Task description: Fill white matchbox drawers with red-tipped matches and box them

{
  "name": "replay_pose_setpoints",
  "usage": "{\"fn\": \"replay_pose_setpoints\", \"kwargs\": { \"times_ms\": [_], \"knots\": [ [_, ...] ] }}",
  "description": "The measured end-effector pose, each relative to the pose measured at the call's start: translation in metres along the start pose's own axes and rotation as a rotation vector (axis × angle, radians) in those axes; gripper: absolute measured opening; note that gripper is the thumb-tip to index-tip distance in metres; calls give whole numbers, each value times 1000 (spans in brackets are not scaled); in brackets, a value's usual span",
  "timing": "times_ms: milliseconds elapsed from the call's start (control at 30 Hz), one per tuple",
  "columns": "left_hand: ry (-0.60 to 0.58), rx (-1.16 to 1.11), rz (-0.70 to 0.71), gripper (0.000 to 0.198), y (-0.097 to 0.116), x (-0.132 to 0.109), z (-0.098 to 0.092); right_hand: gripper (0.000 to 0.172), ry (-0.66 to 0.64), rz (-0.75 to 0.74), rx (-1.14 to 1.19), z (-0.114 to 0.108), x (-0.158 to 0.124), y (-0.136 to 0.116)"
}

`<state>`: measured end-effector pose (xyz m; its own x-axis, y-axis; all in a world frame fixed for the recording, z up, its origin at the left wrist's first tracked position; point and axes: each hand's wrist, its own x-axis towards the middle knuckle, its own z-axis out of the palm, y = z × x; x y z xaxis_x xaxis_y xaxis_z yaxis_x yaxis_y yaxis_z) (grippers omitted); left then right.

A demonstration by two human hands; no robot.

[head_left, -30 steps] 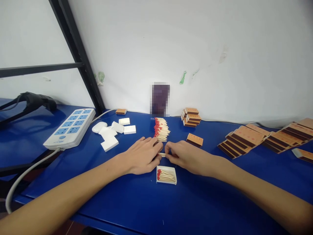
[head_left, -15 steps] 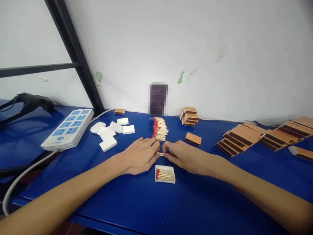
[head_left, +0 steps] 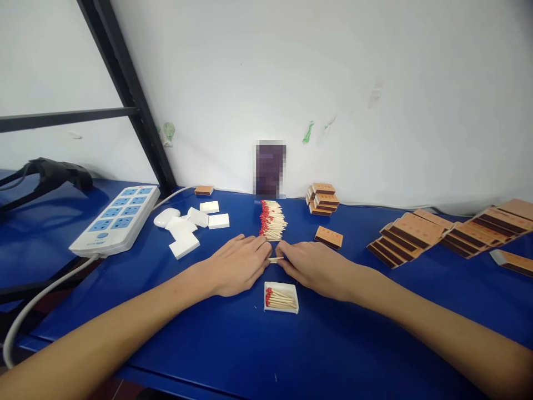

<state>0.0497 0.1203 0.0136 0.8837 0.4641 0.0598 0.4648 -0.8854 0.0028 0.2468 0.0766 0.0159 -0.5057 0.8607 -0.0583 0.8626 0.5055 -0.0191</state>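
My left hand (head_left: pixel 239 265) rests low over the table with its fingers curled in, pinching a few matches (head_left: pixel 275 259) whose head ends its fingers hide. Facing it, my right hand (head_left: pixel 310 266) has its thumb and forefinger closed at the bare ends of the same matches. Just in front of both hands lies a white matchbox tray (head_left: pixel 295 305), partly filled with red-headed matches. Right behind the fingers is a long pile of loose matches (head_left: pixel 273 221), heads to the left.
White empty trays (head_left: pixel 184 245) and a power strip (head_left: pixel 116 219) lie on the left. One matchbox (head_left: pixel 328 236) sits beyond my right hand, with a stack of matchboxes (head_left: pixel 323 199) behind it. Flat matchbox sleeves (head_left: pixel 416 230) spread along the right. A wall (head_left: pixel 333 83) closes off the back.
My fingers have shifted slightly around the matches, and more of the bare match ends now shows between the hands. The tray and the pile have stayed put.
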Motion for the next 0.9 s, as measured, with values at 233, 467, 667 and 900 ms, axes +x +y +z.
{"fn": "replay_pose_setpoints", "kwargs": {
  "times_ms": [233,467,667,900],
  "knots": [
    [28,-24,17,20,6,-10,-16,21,16,0,184,-21,-15,-6],
    [-25,-164,175,13,18,-23,-27,26,-182,41,303,-32,-34,-23],
    [-4,-242,139,8,14,-20,-21,26,-174,100,334,-28,-33,-23],
    [-7,-166,107,43,8,-19,-19,27,-97,49,371,-30,-34,-10]
  ]
}}
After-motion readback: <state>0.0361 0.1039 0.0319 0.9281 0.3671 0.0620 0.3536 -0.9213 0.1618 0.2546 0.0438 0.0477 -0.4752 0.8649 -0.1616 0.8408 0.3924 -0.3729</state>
